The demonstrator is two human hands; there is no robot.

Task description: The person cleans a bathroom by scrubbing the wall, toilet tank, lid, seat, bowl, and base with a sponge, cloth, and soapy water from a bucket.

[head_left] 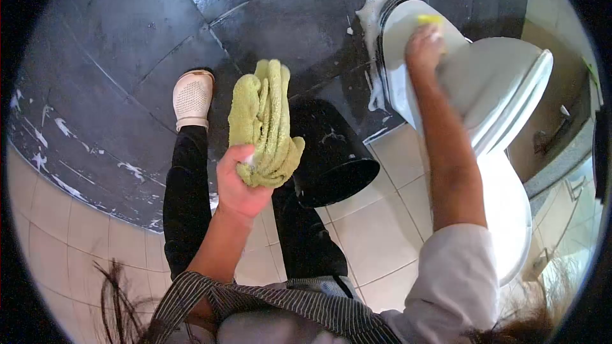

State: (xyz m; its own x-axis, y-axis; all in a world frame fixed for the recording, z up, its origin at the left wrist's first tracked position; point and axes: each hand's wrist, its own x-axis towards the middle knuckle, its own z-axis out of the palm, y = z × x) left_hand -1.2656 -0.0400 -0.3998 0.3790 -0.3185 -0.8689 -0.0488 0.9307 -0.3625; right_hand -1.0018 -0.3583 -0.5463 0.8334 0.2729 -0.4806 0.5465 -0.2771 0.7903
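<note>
My left hand [239, 181] is closed round a folded yellow-green cloth [264, 121], thumb on its near side, and holds it up in front of me. My right hand [425, 51] reaches forward to the white toilet [488, 67] and is closed on a small yellow sponge [429, 19]. The sponge is mostly covered by the fingers and the hand is a little blurred. It rests at the pale base of the toilet, against its surface. White foam [373, 22] lies on the floor along the edge of that base.
A black bucket [344, 178] stands close to my leg, partly behind the cloth. Dark wet tiles [127, 25] carry foam streaks at the left. Lighter tiles [382, 210] lie nearer me. My light clog [192, 99] is on the dark floor. A glass panel [570, 216] is at the right.
</note>
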